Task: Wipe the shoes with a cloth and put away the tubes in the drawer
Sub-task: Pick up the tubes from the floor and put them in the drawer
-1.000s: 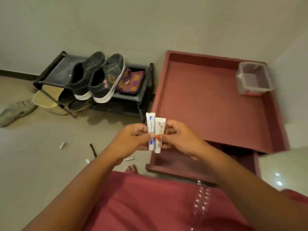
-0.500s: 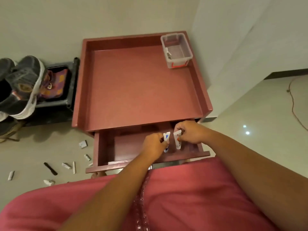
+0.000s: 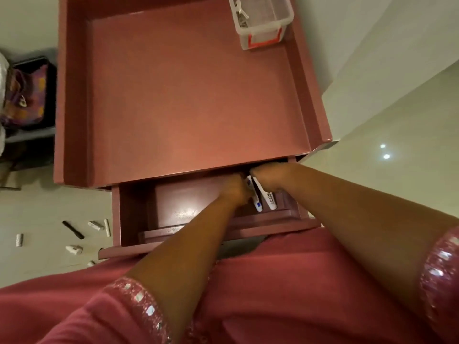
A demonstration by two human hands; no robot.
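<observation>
Both hands were down inside the open drawer (image 3: 139, 214) of the red cabinet (image 3: 193, 95), toward its right side and close under the overhanging top. The left hand (image 3: 234, 191) was curled shut around a white tube with a blue end (image 3: 258, 206); the right hand (image 3: 269, 177) was closed on a second white tube (image 3: 269, 198) just beside it, the two tubes lying almost parallel with their near ends poking out toward the drawer's front wall. Neither looked to be resting flat on the drawer floor yet, though I could not be sure from where the fists covered them.

The risk I saw was the tight space. The knuckles sat right against the underside of the cabinet top, so a quick withdrawal could scrape them or drag a tube back out. If the fingers let go while the tubes were tilted, one might roll toward the empty left of the drawer or stand against the front wall and jam when the drawer was pushed in. More small tubes and bits (image 3: 95, 225) lay scattered on the floor to the near left, easy to step on or forget. The clear plastic box (image 3: 263, 23) sat far right on top, well clear.
</observation>
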